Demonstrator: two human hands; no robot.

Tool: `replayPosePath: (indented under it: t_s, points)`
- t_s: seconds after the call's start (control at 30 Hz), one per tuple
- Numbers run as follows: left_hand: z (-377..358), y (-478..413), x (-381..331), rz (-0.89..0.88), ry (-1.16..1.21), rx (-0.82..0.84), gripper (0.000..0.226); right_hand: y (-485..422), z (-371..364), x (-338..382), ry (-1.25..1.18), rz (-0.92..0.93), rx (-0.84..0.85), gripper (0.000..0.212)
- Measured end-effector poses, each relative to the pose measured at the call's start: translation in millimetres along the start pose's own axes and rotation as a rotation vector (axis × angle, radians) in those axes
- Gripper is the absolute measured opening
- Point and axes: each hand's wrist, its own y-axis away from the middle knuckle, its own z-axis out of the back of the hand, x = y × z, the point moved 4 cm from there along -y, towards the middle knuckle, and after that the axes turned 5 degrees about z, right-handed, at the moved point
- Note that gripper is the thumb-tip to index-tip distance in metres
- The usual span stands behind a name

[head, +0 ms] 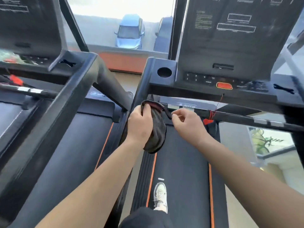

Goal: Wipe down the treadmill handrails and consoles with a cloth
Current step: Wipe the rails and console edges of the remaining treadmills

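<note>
A dark cloth hangs in front of me above the right treadmill's belt. My left hand grips its bunched upper part. My right hand pinches a corner of the cloth between thumb and fingers, stretching the top edge sideways. Ahead stands the right treadmill's console with a dark screen, buttons and an orange stop button. Its front handrail runs across just beyond my right hand. The left treadmill's console and its side handrail fill the left of the view.
A round cup holder sits left of the right console. A red safety cord hangs on the front handrail. My shoe stands on the belt. A window ahead shows a blue car.
</note>
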Motion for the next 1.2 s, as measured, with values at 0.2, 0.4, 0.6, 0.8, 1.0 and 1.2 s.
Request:
replayPosePath:
  t_s: [0.2,0.4,0.6,0.8,1.0,1.2]
  points:
    - [-46.5,-77.9,-59.1,0.020,-0.009,-0.087,0.040,-114.3,33.1,-14.5,0.086,0.131,0.042,0.023]
    - [-66.9,-167.3,-129.7,-0.131,-0.189,-0.196,0.034,-226.4,59.7,-24.5,0.338,0.397,0.063,0.042]
    - [-118.9,-216.7,-171.2,-0.359,-0.575,-0.307,0.028,-317.1,57.8,-46.2,0.596,0.601,0.188,0.090]
    - [-170.3,-242.5,-102.4,-0.298,-0.990,0.004,0.041,-329.4,36.6,-86.5,0.595,0.530,0.270,0.093]
    - [-186.7,-277.8,-71.0,-0.515,-0.976,0.313,0.042,-331.4,27.0,-88.2,0.623,0.543,0.140,0.068]
    - [-165.2,-310.0,-61.1,-0.875,-1.207,0.470,0.049,-327.7,14.8,-89.2,0.643,0.568,0.014,0.060]
